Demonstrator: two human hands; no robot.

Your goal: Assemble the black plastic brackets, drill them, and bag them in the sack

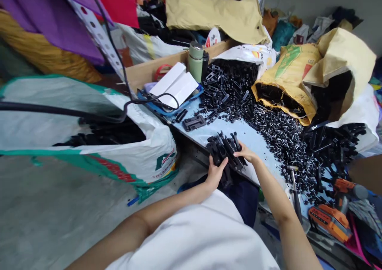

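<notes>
A bundle of black plastic parts (pixel 225 148) is held between my two hands at the front edge of the table (pixel 253 136). My left hand (pixel 215 174) grips the bundle's left side, thumb spread across the front. On the right, my right hand (pixel 246 152) presses its fingers against the outer pieces. The parts stand roughly upright and side by side; their exact kind cannot be made out. A flat dark plastic part with a slot (pixel 193 123) lies on the table beyond my left hand.
Small black parts and screws (pixel 286 138) are heaped along the table. An orange cordless drill (pixel 337 210) and a hammer (pixel 295 194) lie at right. Left stands an open white sack (pixel 152 158) with black parts inside. A green flask (pixel 195 63) stands behind a blue tray (pixel 191 99).
</notes>
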